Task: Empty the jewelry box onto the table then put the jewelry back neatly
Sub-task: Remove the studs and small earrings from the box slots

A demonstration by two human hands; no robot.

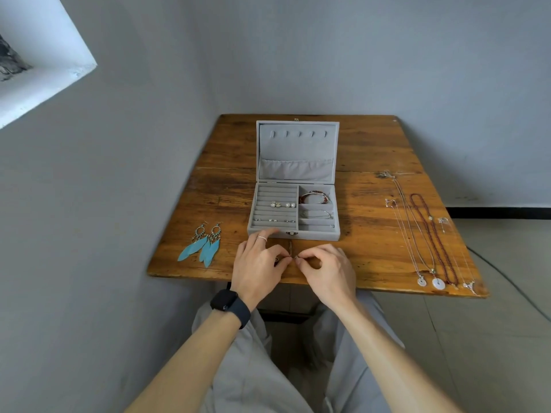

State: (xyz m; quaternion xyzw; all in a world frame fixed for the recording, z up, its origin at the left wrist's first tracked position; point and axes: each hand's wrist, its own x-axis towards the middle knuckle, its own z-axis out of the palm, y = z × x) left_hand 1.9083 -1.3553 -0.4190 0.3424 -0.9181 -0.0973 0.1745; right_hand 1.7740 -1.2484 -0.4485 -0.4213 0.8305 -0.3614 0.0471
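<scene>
The grey velvet jewelry box (293, 235) stands open in the middle of the wooden table (372, 162), lid tilted back. Small stud earrings (282, 205) sit in its ring rolls on the left; bracelets (315, 198) lie in the right compartments. Just in front of the box my left hand (258, 263) and my right hand (326, 268) meet fingertip to fingertip, both pinching a small metal piece (293, 257) between them. It is too small to identify. My left hand wears a ring and a dark watch.
Two turquoise feather earrings (202, 245) lie left of the box. Several necklaces (426, 234), thin chains and a dark red bead strand with white round pendants, lie stretched along the table's right side. Grey walls close in behind and to the left.
</scene>
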